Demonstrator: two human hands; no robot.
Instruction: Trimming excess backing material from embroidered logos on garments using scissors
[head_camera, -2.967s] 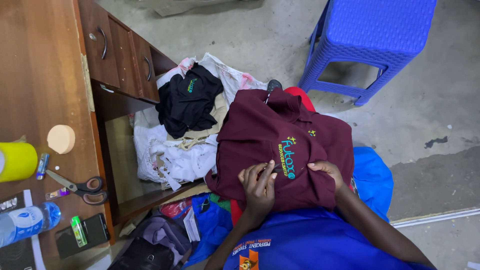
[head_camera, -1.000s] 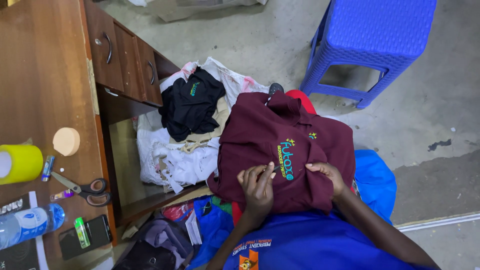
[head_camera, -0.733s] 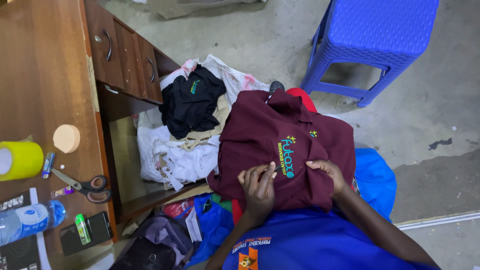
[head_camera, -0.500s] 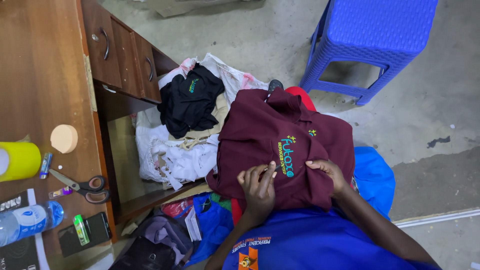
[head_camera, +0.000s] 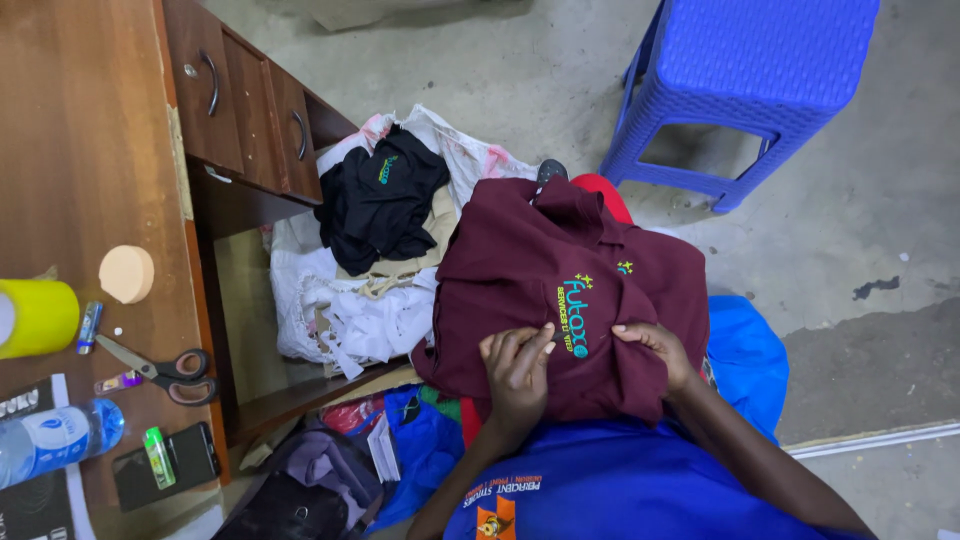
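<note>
A maroon polo shirt (head_camera: 520, 260) with a teal embroidered logo lies bunched on my lap. My left hand (head_camera: 518, 372) rests flat on its lower part, fingers pressed to the cloth just left of the logo. My right hand (head_camera: 655, 348) pinches the fabric at the logo's right side. Both arms come up from my blue shirt (head_camera: 620, 490) at the bottom of the view.
A wooden desk (head_camera: 70, 150) at left carries scissors (head_camera: 160, 368), a yellow tape roll (head_camera: 35, 318), a water bottle (head_camera: 60, 440) and a phone (head_camera: 165, 462). A black garment (head_camera: 385, 205) lies on white cloth (head_camera: 340, 320) on the floor. A blue plastic stool (head_camera: 745, 85) stands behind.
My right hand has shifted slightly on the fabric beside the logo; the shirt and my left hand stay about where they were.
</note>
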